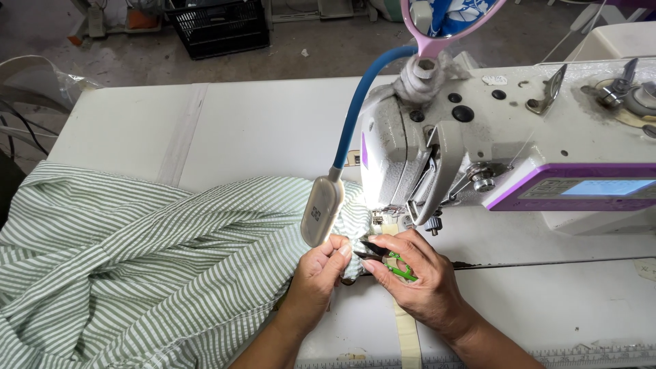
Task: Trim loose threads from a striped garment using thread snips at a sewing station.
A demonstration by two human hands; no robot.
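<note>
Green-and-white striped fabric (137,266) lay heaped over the bench's (260,123) left front corner, one fold drawn up to the needle area of the white sewing machine (478,137). The left hand (318,270) pinched that fold between thumb and fingertips. The right hand (417,277) gripped green-handled thread snips (386,258), blades touching the cloth, just below the blue-necked lamp (322,210).
</note>
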